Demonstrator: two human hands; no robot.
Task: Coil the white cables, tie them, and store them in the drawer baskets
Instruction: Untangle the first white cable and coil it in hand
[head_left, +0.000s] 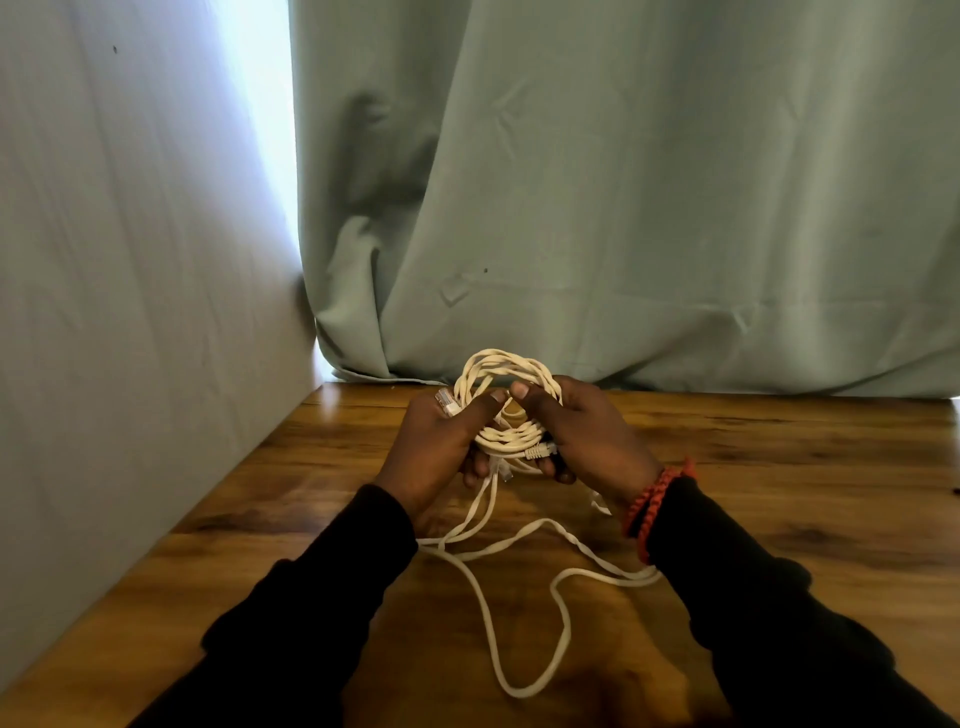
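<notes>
Two hands, left hand (441, 441) and right hand (587, 436), are gripping a white cable coil (506, 400); loose cable tail (519, 597) below risks being snagged.

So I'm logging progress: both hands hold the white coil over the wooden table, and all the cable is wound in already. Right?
Not quite. Both hands hold the coil, but the head view shows a loose length of cable trailing unwound on the table.

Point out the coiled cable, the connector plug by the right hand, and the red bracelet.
coiled cable (506, 366): head view, top arc of the loops.
connector plug (540, 451): head view, grey boot.
red bracelet (655, 496): head view, beads on the right wrist.
</notes>
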